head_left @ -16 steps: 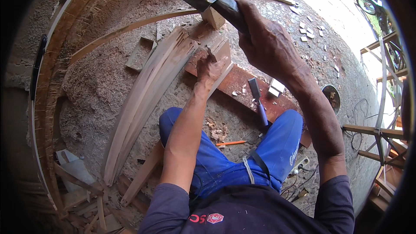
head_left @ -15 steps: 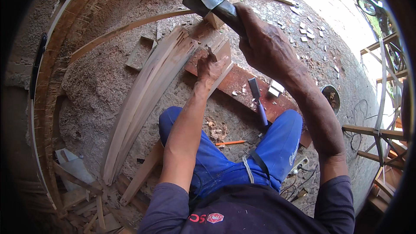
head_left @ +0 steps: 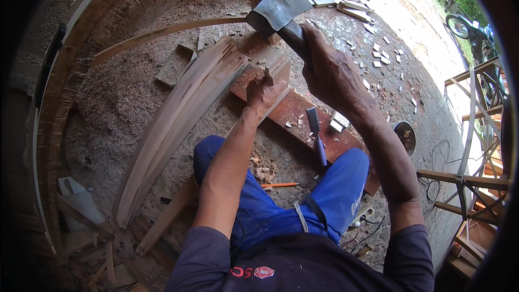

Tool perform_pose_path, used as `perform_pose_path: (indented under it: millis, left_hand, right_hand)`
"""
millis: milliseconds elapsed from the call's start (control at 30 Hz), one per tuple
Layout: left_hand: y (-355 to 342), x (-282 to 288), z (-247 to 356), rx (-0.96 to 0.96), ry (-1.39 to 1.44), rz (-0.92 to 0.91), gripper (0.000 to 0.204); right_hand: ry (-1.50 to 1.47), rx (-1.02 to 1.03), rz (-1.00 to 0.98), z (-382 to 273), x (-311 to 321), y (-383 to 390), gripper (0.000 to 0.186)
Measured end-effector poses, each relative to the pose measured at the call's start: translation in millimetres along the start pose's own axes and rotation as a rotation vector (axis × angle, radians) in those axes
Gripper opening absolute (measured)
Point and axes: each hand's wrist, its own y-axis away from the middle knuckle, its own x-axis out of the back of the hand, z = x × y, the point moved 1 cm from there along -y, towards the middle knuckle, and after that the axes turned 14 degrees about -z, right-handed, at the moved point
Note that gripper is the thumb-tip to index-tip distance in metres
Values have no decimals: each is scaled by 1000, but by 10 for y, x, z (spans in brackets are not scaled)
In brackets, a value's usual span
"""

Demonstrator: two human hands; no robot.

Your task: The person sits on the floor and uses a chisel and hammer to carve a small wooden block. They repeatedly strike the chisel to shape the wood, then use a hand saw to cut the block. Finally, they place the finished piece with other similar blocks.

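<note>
At the far left end of the red board, the left hand has its fingers clamped on a pale wood strip, where a glancing hatchet blow (scuffed, flared steel) might cut them; farther right, the right hand's fingers clamp its dark handle.

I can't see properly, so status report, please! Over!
Right hand raised, gripping hatchet. Left hand on pale wood. Chisel and chips on reddish board nearby.

Axe head lower, slightly farther right
</note>
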Motion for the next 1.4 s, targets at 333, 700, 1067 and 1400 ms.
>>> perform_pose_path:
  millis: [333,700,1067,1400]
  left_hand:
    - [2,39,51,55,-101,-46,71]
    - [29,111,111,154,-65,-262,69]
    - [28,40,22,143,16,-238,88]
    - [625,-205,-677,248,62,-291,104]
  right_hand:
    - [5,-122,-282,69,-27,-59,43]
    - [107,-258,-560,145,-265,-131,32]
    - [83,-309,-546,88,-361,-72,40]
    - [129,-321,-534,264,-460,-7,35]
